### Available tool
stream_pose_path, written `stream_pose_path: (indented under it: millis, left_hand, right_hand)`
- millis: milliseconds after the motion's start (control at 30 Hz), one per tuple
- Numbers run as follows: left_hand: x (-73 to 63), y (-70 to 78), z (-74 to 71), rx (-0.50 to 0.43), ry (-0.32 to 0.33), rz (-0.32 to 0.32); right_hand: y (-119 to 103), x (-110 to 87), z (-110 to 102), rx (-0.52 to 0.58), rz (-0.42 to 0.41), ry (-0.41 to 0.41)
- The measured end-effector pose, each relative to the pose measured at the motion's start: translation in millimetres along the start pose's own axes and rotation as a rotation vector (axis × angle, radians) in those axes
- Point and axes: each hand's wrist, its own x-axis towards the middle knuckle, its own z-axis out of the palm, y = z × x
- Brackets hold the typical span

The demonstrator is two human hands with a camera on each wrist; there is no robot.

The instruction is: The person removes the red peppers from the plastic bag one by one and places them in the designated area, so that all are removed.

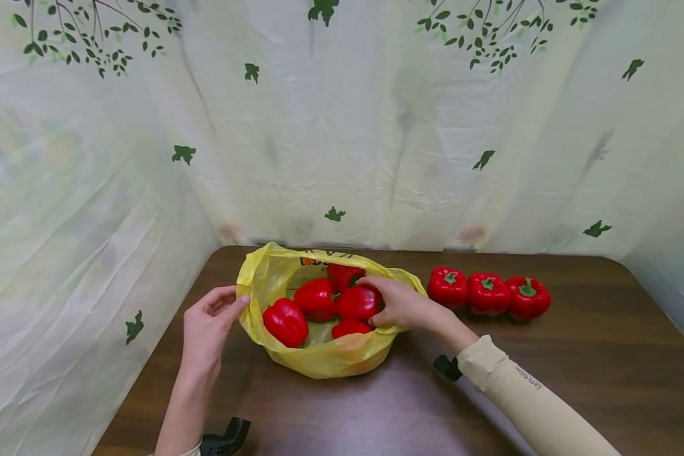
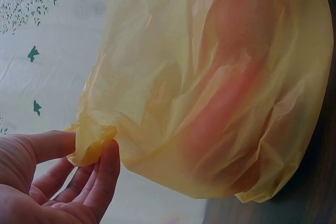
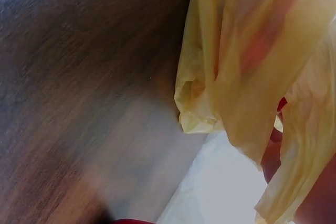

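Note:
A yellow plastic bag (image 1: 330,362) stands on the table with its mouth spread wide, several red bell peppers inside it. My left hand (image 1: 208,323) pinches the bag's left rim between thumb and fingertips; the left wrist view shows the bunched edge of the bag (image 2: 93,142) in that pinch. Reaching over the right rim, my right hand (image 1: 401,305) has its fingers and thumb around a red bell pepper (image 1: 356,304) among the others. In the right wrist view, the bag's plastic hides most of that hand and the pepper.
Three more red bell peppers, including the nearest one (image 1: 447,288), stand in a row to the right of the bag. The brown wooden table (image 1: 593,373) reaches back to a pale curtain (image 1: 365,126) with leaf prints, which also hangs at both sides.

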Motion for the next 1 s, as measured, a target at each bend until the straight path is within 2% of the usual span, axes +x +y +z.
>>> stream_pose_path:
  millis: [233, 533, 767, 1000]
  left_hand:
    - [0.1, 0.9, 0.2, 0.006, 0.001, 0.006]
    - [-0.8, 0.6, 0.4, 0.013, 0.0, 0.005]
    - [-0.9, 0.5, 1.2, 0.025, -0.004, -0.004]
    - [-0.5, -0.1, 2.3, 0.03, 0.003, -0.003]
  right_hand:
    - [-7, -5.7, -5, 0.097, -0.035, 0.035]
    - [-9, -12.9, -2, 0.144, -0.131, 0.136]
    - [-12, -21.2, 1, 0.193, -0.114, 0.219]
    - [-19, -33.6, -2, 0.202, -0.1, 0.267]
